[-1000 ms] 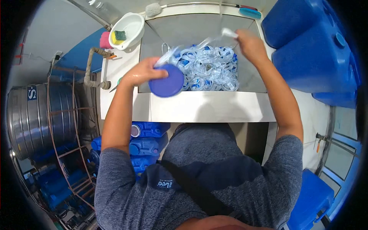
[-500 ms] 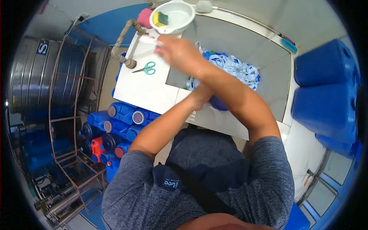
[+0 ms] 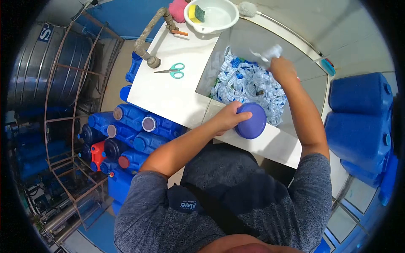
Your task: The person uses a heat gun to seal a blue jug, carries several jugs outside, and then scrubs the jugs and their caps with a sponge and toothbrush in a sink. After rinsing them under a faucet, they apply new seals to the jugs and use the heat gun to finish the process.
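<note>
My left hand (image 3: 231, 117) grips a round purple-blue container (image 3: 255, 122) at the front edge of the sink, its thumb on the flat face turned up to me. Over the right side of the sink, my right hand (image 3: 283, 69) is closed on a whitish strip (image 3: 270, 53), blurred by motion. Beneath it in the grey sink (image 3: 301, 86) lies a heap of white-and-blue plastic strips (image 3: 249, 82), many curled in loops. Green-handled scissors (image 3: 174, 70) rest with blades apart on the white counter (image 3: 168, 95), left of the sink.
A white basin (image 3: 215, 19) holding a yellow-green sponge (image 3: 196, 14) stands by a pipe tap (image 3: 152, 33). A long-handled brush (image 3: 248, 9) lies along the back ledge. Blue jugs (image 3: 133, 118) are stacked lower left; large blue containers (image 3: 356, 97) stand right.
My right hand has swung from the tap side, where it crossed over my left arm, rightward to above the sink. The purple-blue container has come into fuller view. The camera view has shifted slightly.
</note>
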Action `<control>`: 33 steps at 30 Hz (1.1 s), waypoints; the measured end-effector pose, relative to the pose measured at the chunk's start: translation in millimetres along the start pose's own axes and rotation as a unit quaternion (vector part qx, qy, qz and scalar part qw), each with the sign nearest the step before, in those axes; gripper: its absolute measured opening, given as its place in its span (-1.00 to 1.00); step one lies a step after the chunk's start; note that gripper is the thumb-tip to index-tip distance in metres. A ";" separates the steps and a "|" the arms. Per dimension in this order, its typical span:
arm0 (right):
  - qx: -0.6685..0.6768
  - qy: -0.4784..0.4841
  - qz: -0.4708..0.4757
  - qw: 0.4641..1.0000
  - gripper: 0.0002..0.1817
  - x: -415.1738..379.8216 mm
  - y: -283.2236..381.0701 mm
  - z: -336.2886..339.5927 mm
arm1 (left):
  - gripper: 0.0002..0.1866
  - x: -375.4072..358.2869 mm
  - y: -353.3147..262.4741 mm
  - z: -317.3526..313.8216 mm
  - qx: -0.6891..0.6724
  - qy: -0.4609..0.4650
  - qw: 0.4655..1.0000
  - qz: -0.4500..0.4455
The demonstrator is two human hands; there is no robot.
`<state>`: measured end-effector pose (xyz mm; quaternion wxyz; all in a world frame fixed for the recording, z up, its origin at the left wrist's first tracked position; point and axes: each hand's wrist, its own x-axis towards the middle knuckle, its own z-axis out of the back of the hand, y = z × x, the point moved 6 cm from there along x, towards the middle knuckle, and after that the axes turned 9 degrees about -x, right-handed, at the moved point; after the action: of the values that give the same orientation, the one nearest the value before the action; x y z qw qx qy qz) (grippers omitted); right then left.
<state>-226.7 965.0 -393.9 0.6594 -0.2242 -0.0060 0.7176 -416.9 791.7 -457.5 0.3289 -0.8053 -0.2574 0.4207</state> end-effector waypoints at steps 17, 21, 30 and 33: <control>0.305 -0.220 0.077 0.924 -0.28 167.9 175.4 162.9 | -0.47 -58.3 -43.4 41.8 -0.048 -0.032 0.998 0.019; 0.400 -0.286 0.067 0.868 -0.54 152.8 151.8 166.4 | -0.41 -69.2 -41.2 52.8 -0.099 -0.044 0.994 -0.019; 0.269 -0.204 -0.210 0.917 -0.65 56.6 -176.5 -51.0 | -0.48 -95.2 -44.5 73.8 -0.202 -0.043 0.976 -0.065; 0.160 -0.147 -0.265 0.939 -0.66 50.2 -266.2 -98.8 | -0.45 -86.3 -45.5 64.5 -0.208 -0.058 0.975 -0.054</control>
<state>55.6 1019.0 -417.5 0.8449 0.0020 -0.0466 0.5329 -522.2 781.9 -407.4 0.1614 -0.8150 -0.4013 0.3857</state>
